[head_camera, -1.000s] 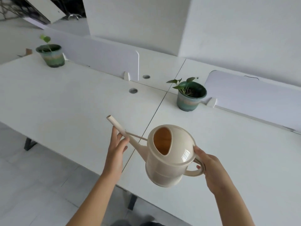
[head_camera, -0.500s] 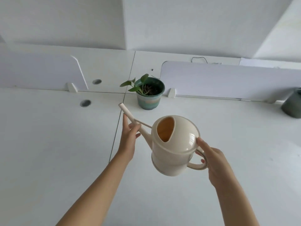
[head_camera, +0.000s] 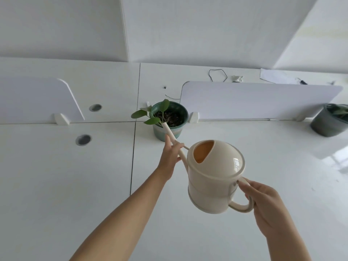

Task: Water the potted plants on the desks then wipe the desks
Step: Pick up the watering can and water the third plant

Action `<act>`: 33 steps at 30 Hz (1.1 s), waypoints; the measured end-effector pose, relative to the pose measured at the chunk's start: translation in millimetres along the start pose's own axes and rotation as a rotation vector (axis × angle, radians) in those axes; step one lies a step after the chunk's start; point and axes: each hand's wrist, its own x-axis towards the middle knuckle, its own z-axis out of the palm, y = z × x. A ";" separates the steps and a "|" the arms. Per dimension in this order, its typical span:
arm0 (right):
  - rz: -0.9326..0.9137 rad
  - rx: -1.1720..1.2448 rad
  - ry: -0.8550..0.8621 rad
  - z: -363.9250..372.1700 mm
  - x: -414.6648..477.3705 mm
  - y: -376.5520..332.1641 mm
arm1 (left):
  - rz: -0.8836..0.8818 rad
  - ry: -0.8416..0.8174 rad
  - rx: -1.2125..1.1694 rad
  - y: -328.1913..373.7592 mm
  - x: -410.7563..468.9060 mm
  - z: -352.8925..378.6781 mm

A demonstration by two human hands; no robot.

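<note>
We see the white desk (head_camera: 56, 185), above it the cream watering can (head_camera: 212, 178) with right hand (head_camera: 263, 204) gripping its handle, left hand (head_camera: 170, 157) clamped on the spout, tip over the green potted plant (head_camera: 169, 119).

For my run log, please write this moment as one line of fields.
stage: watering | right hand: holds watering can by handle | left hand: steadies spout | spout tip: over soil of green pot | desks: not wiped
</note>
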 end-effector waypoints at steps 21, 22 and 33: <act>-0.046 -0.139 0.342 3.1 58.2 -28.6 | -0.018 -0.082 -0.003 6.0 61.3 45.8; -0.049 -0.144 0.353 4.0 60.0 -30.1 | -0.017 -0.078 -0.002 6.9 63.2 47.2; -0.061 -0.216 0.405 16.8 61.1 -42.2 | -0.034 -0.064 -0.037 -0.9 68.0 43.7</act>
